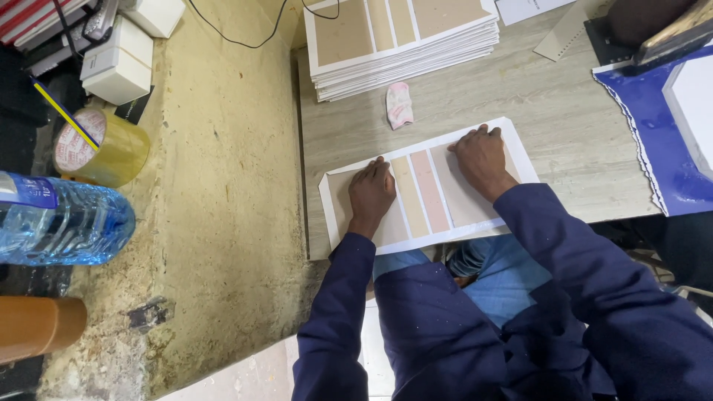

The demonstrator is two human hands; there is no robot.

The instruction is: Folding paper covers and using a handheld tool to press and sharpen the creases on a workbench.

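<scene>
Now both hands, left hand (371,191) and right hand (481,156), press flat, unclenched, on the white sheet (520,148) of tan panels, lying long-axis left-right on the wooden table (564,104); a matching stack (401,44) sits beyond

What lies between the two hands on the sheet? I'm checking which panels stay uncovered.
In the head view, two narrow board strips lie between the left hand and right hand.
</scene>
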